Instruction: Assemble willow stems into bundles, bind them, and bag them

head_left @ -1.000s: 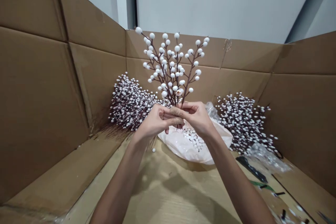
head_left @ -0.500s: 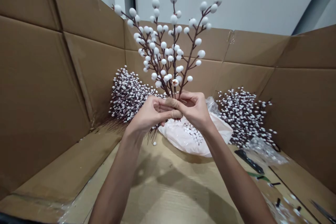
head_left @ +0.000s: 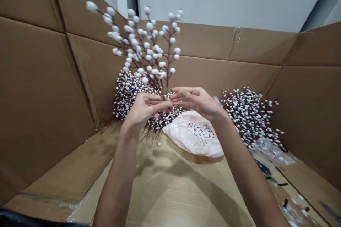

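A branching spray of artificial white berries (head_left: 150,26) on brown stems stands up in front of me, leaning to the left. My left hand (head_left: 140,111) pinches its stems near the bottom between thumb and fingers. Just right of the stems is my right hand (head_left: 205,103), its fingers stretched toward the left fingertips and slightly blurred. No object shows in the right hand; whether its fingertips touch the stems I cannot tell. Behind and below it, a pale plastic bag (head_left: 178,133) lies open with loose white berries (head_left: 201,133) in it.
Heaped berry sprays (head_left: 125,95) lean at the back left, with another heap (head_left: 247,117) at the right. Cardboard walls (head_left: 199,42) surround the table (head_left: 173,191). Clear plastic wrap (head_left: 274,150) and small black-and-white pieces lie at right. A single berry (head_left: 159,144) rests on the table.
The berry spray has swung left and tilted with my left hand. My right hand has let go of the stems and straightened its fingers.
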{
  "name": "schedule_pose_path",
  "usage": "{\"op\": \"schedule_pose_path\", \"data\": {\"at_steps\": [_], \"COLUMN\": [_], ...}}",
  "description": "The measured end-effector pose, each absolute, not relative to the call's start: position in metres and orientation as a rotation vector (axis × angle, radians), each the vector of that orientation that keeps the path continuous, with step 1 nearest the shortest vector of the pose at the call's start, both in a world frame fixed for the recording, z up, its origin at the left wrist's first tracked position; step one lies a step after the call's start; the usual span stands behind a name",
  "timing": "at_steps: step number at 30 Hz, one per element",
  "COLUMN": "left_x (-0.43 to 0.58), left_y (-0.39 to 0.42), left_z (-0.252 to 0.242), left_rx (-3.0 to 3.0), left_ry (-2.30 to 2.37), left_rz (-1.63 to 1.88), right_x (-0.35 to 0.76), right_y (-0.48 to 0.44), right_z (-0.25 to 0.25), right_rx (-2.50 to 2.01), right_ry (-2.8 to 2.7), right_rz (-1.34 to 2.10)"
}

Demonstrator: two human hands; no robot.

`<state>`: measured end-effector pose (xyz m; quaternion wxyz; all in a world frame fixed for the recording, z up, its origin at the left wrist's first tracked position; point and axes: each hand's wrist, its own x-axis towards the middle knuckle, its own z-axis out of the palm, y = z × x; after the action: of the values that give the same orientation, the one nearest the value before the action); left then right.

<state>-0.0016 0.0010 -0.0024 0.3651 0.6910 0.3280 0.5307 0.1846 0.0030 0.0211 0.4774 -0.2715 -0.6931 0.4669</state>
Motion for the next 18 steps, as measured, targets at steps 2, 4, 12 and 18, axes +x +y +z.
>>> {"op": "schedule_pose_path", "data": {"at_steps": [2,4,12,18], "left_x": [-0.017,-0.029,-0.038,-0.049], "left_y": [-0.001,-0.003,-0.014,-0.014], "left_z": [0.000,0.002,0.003,0.004], "left_rx": [1.735,1.696,1.654,1.639], "left_ry": [0.934,0.968,1.012,1.035], "left_rz": [1.459,1.553,1.663,1.671], "right_x": [0.190,0.189,0.129,0.113], "right_y": [0.020,0.042,0.118,0.156], "right_z": [0.015,0.000,-0.064,-0.049], "right_rx": [-0.738,-0.931,-1.350,-1.372], "right_ry": [-1.545,-1.413,-1.341,-1.183], "right_rz": [1.183,1.154,1.203,1.003]}}
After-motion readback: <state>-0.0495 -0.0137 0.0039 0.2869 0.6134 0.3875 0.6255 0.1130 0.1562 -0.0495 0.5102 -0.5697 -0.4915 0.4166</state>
